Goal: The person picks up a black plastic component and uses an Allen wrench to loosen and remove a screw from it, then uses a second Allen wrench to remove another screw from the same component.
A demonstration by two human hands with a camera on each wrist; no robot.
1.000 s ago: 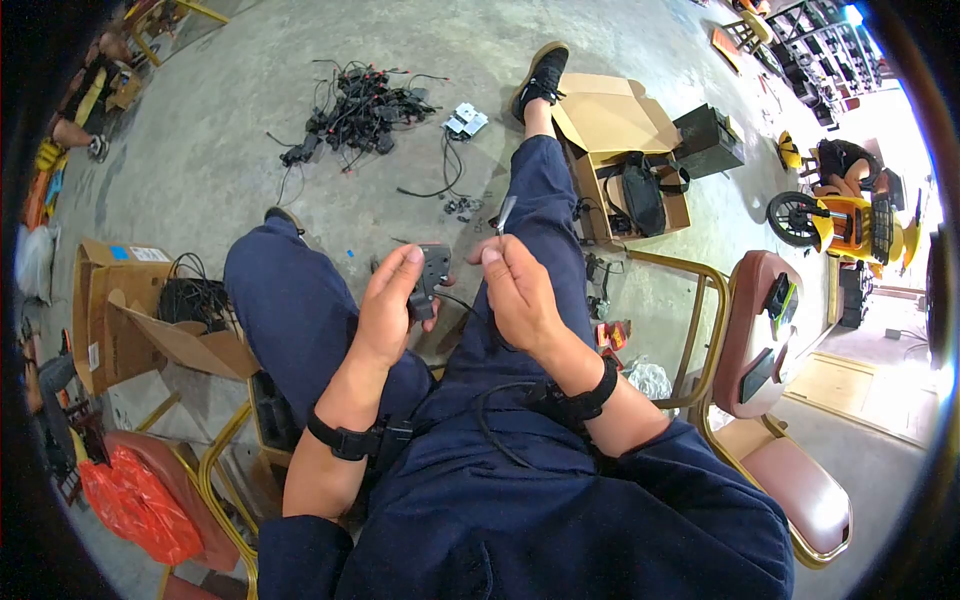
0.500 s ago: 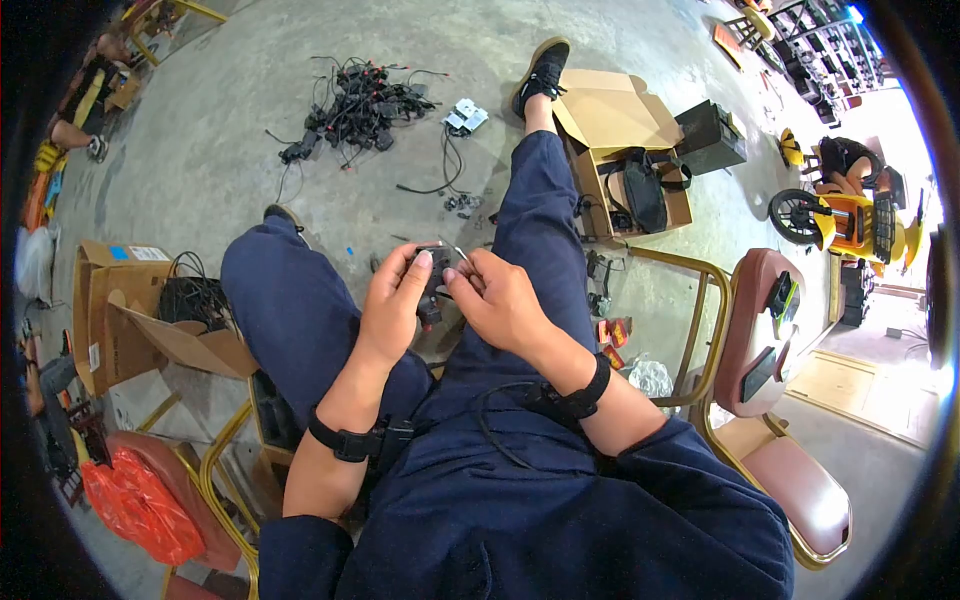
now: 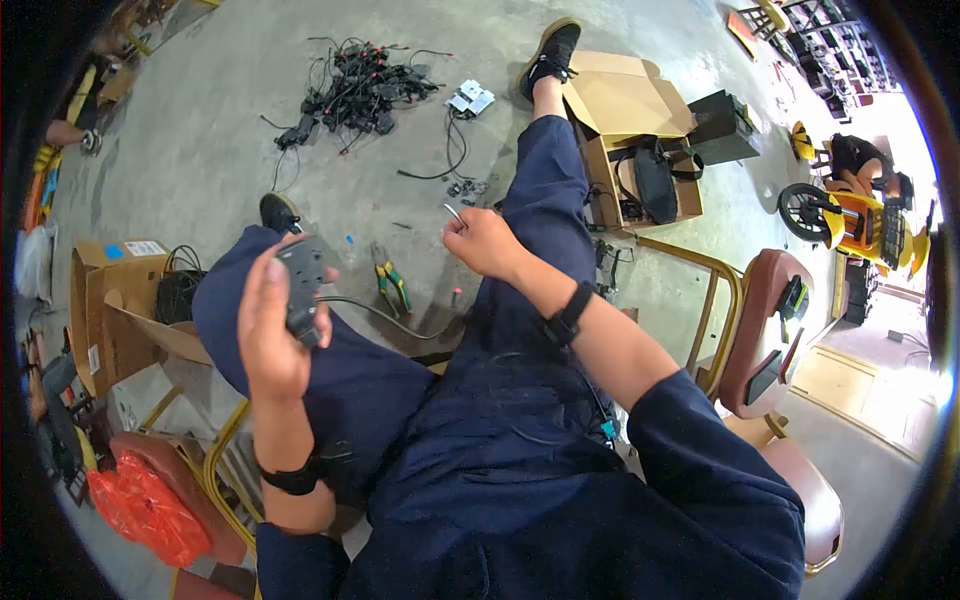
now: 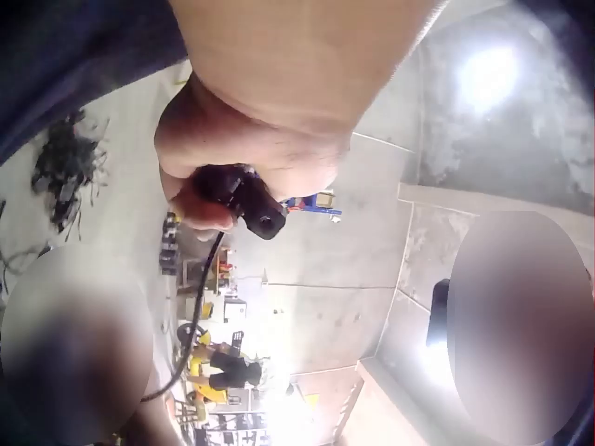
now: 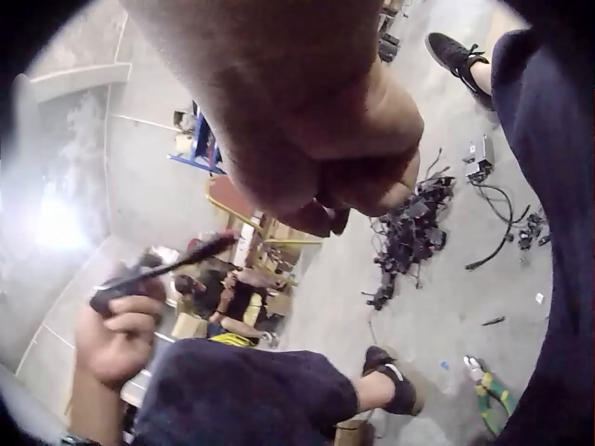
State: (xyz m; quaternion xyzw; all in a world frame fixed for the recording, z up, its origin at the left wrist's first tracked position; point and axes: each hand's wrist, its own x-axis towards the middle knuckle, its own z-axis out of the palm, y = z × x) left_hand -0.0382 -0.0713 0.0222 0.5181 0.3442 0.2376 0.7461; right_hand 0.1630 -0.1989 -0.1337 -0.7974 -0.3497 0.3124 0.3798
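Note:
My left hand (image 3: 268, 345) grips a dark block-shaped device (image 3: 304, 275) with holes in its face, raised over the left thigh. From the device a black cable (image 3: 385, 322) curves down between the legs. In the left wrist view my fingers wrap round the black body (image 4: 265, 218). My right hand (image 3: 485, 245) is over the right knee, fingers curled, pinching a thin silver metal tool (image 3: 454, 213) whose tip sticks out past the thumb. The hands are well apart. Pliers (image 3: 391, 280) with green and yellow handles lie on the floor between the feet.
A heap of black cabled parts (image 3: 365, 95) lies on the concrete floor, with white metal pieces (image 3: 470, 98) beside it. An open carton (image 3: 600, 185) holding a black bag stands by the right leg. Another cardboard box (image 3: 115, 310) is at the left. Chairs (image 3: 760, 330) flank both sides.
The hands were close together at the device; now they have parted. The left hand has carried the device left, and the right hand has drawn away with the tool. The pliers have come into sight.

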